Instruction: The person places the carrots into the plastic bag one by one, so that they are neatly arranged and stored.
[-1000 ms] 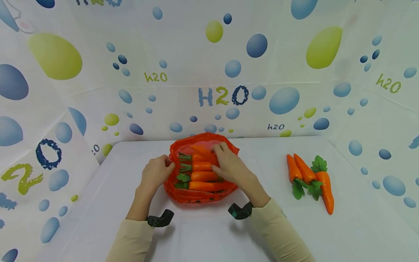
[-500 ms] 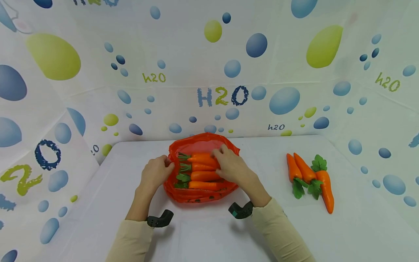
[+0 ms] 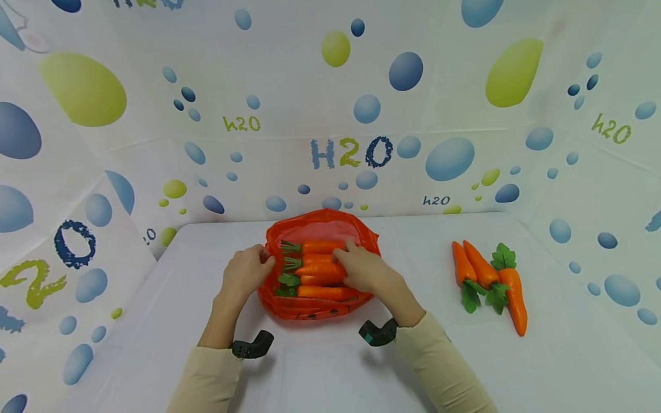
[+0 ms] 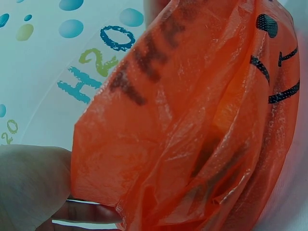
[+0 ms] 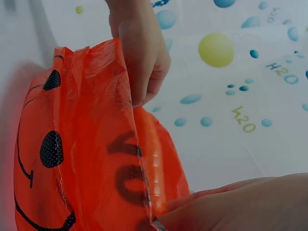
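Note:
A red-orange plastic bag [image 3: 320, 229] with black printing lies open on the table, holding several carrots [image 3: 325, 293] with green tops toward the left. At its left rim my left hand [image 3: 247, 269] pinches the plastic; the left wrist view shows the bag wall [image 4: 168, 120] between thumb and fingers of that hand [image 4: 33, 187]. Inside the bag, my right hand [image 3: 364, 268] grips a carrot [image 3: 320, 269] whose tip points left, on top of the others. Its fingertips are partly hidden. In the right wrist view the bag's side [image 5: 96, 134] covers most of the contents.
Three more carrots [image 3: 513, 298] with green leaves lie on the white table [image 3: 568, 355] to the right of the bag. A white backdrop [image 3: 289, 69] with blue and green drops stands behind the table.
My right hand has moved the left-pointing carrot from the far side of the bag toward the middle, over the other carrots. The left hand has stayed at the rim.

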`<state>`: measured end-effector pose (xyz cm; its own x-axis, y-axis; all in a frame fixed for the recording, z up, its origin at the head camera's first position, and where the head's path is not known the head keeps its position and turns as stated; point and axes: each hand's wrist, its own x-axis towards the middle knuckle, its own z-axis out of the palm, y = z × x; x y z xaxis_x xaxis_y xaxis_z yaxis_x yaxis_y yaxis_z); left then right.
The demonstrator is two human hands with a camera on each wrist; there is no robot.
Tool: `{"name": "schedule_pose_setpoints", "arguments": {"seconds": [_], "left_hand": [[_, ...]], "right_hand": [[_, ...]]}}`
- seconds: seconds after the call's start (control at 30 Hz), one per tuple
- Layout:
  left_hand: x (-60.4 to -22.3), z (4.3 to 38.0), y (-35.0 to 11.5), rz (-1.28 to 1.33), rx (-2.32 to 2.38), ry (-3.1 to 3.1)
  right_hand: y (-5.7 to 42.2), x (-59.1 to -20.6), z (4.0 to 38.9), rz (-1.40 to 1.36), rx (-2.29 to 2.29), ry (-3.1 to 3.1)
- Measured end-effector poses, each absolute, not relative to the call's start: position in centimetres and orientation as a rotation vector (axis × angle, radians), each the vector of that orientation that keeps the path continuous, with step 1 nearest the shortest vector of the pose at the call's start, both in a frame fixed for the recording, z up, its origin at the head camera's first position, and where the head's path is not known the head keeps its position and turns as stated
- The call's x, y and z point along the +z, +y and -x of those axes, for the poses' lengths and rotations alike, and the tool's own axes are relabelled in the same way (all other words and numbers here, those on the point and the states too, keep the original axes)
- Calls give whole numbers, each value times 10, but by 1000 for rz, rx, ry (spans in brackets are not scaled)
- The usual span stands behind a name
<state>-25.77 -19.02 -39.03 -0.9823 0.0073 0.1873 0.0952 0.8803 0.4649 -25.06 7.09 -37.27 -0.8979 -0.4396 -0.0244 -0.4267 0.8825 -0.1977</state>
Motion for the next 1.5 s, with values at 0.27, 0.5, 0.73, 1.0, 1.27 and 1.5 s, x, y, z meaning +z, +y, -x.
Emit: {"name": "schedule_pose_setpoints", "arguments": {"seconds": [0.27, 0.5, 0.73, 1.0, 1.27, 1.5], "left_hand": [[-390, 259, -191, 97, -733, -2858], [-389, 259, -191, 97, -739, -2863], [-389, 259, -191, 94, -744, -2865], [-389, 259, -191, 89, -750, -2869], [-391, 259, -191, 96, -746, -2870], [-391, 258, -192, 102, -740, -2865]], "right_hand": [[71, -374, 250, 662, -291, 2950], [69, -375, 250, 653, -287, 2939], [68, -376, 250, 648, -289, 2948], [71, -369, 248, 678, -360, 2964], [75, -361, 246, 667, -466, 2977], [79, -358, 246, 675, -493, 3018]]}}
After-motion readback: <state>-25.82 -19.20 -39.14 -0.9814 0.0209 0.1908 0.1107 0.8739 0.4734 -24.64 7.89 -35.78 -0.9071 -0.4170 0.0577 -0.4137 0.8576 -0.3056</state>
